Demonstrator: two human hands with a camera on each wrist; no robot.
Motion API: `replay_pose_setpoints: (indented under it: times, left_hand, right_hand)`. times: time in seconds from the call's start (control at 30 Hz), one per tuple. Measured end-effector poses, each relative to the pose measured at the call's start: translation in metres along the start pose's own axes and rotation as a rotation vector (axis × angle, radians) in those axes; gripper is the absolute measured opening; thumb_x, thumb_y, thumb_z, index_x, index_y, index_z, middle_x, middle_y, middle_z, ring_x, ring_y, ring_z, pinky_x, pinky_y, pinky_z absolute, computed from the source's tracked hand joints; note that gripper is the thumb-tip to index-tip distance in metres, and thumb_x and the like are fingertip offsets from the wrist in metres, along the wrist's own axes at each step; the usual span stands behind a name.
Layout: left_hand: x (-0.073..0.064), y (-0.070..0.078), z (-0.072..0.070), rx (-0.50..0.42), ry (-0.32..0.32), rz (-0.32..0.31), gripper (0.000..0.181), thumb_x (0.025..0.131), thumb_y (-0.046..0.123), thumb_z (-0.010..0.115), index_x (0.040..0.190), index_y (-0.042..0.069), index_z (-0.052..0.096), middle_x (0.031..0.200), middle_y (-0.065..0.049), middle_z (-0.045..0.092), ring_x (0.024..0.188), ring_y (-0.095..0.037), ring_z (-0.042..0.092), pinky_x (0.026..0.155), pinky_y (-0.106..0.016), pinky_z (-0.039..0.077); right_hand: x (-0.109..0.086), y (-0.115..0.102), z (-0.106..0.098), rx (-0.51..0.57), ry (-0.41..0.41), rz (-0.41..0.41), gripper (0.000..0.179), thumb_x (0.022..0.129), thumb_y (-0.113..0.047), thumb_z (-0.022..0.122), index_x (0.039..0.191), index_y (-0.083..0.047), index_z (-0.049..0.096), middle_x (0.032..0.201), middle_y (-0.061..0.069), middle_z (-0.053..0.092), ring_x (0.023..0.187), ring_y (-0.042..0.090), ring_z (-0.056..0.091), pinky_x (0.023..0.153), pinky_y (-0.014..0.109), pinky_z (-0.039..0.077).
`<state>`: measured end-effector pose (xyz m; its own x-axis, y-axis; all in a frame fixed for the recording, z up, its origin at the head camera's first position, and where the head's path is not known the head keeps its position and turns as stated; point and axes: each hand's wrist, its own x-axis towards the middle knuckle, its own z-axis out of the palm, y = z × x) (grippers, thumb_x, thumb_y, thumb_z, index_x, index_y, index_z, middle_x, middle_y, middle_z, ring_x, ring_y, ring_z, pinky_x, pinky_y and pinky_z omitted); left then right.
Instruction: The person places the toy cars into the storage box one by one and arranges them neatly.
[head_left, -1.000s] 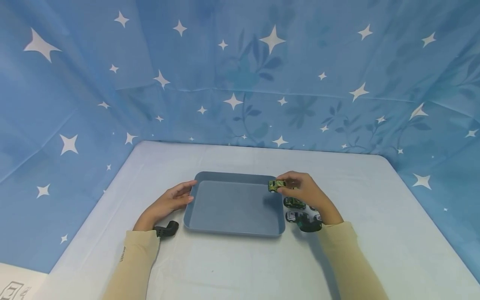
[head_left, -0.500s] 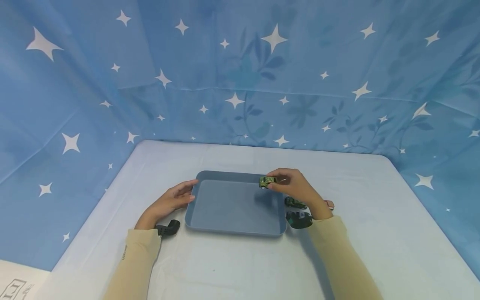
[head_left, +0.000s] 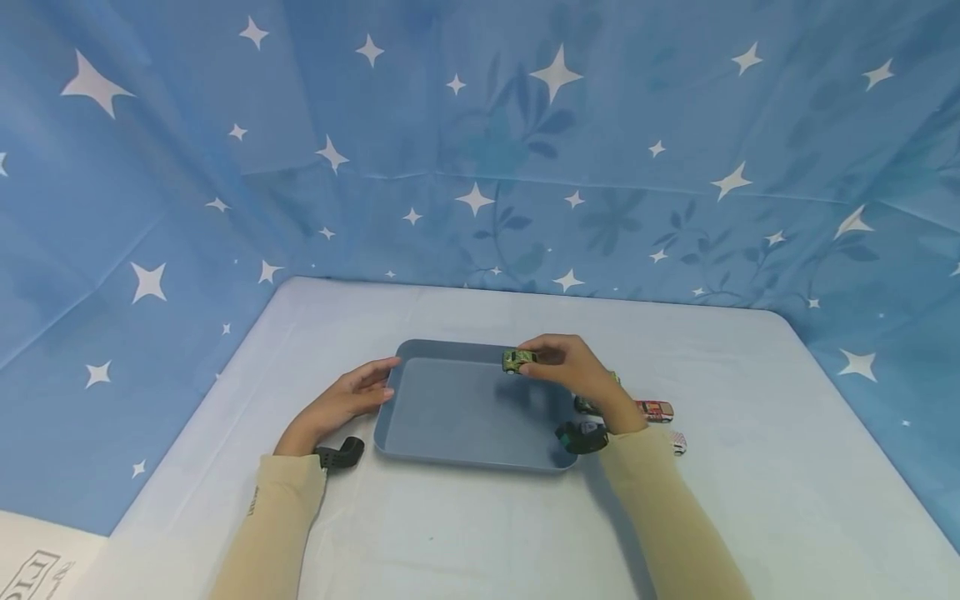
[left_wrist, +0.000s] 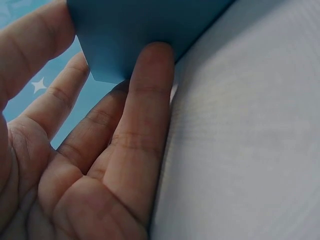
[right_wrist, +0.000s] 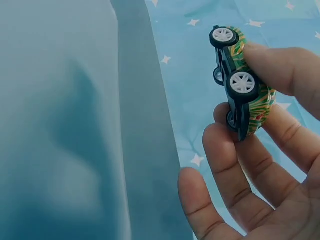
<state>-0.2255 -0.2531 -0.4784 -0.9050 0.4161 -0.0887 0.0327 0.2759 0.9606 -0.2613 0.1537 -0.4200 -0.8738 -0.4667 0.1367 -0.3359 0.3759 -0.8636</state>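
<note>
In the head view my right hand (head_left: 566,364) pinches a small green-and-yellow patterned toy car (head_left: 517,360) over the far right part of a shallow blue-grey tray (head_left: 480,462). The right wrist view shows the toy car (right_wrist: 250,95) held on its side between thumb and fingertips, its white-hubbed wheels toward the tray. My left hand (head_left: 345,404) rests against the tray's left side. Up close, the left wrist view has its fingers (left_wrist: 142,110) loosely extended, with one fingertip against the tray's outer wall (left_wrist: 120,40).
Right of the tray, several more toy cars lie partly hidden by my right arm, among them a red one (head_left: 656,411) and a white-and-red one (head_left: 678,443). A white cloth covers the table (head_left: 450,533). Behind it hangs a blue star-patterned curtain (head_left: 420,150).
My right hand has carried the toy car leftward from the tray's right edge to over the tray, uncovering the red car. My left hand has stayed at the tray's left side.
</note>
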Motion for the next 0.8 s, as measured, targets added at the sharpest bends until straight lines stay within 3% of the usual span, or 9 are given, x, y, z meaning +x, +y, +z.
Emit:
replay_pose_setpoints:
  times: [0.27, 0.6, 0.8]
  left_hand:
    - [0.001, 0.000, 0.000, -0.014, -0.005, -0.003, 0.070, 0.109, 0.024, 0.065, 0.168, 0.003, 0.034, 0.173, -0.026, 0.030, 0.160, -0.049, 0.024, 0.123, -0.062, 0.036]
    - [0.001, 0.000, -0.001, -0.020, -0.004, -0.008, 0.070, 0.109, 0.024, 0.065, 0.169, 0.003, 0.034, 0.174, -0.026, 0.030, 0.161, -0.049, 0.024, 0.124, -0.061, 0.035]
    - [0.001, -0.001, -0.001, -0.017, -0.003, -0.003, 0.069, 0.109, 0.023, 0.065, 0.168, 0.003, 0.035, 0.173, -0.026, 0.030, 0.160, -0.050, 0.026, 0.123, -0.063, 0.036]
  right_hand:
    - [0.010, -0.007, 0.015, 0.022, 0.005, 0.066, 0.035, 0.097, -0.014, 0.081, 0.128, 0.001, 0.077, 0.125, 0.015, 0.075, 0.109, 0.027, 0.069, 0.098, 0.048, 0.056]
    - [0.020, -0.009, 0.032, 0.042, -0.013, 0.021, 0.033, 0.097, -0.010, 0.079, 0.126, 0.005, 0.076, 0.118, 0.016, 0.077, 0.102, 0.023, 0.069, 0.093, 0.042, 0.056]
    - [0.025, -0.010, 0.041, 0.083, -0.022, 0.037, 0.033, 0.097, -0.008, 0.079, 0.127, 0.005, 0.076, 0.123, 0.018, 0.075, 0.105, 0.027, 0.069, 0.096, 0.047, 0.056]
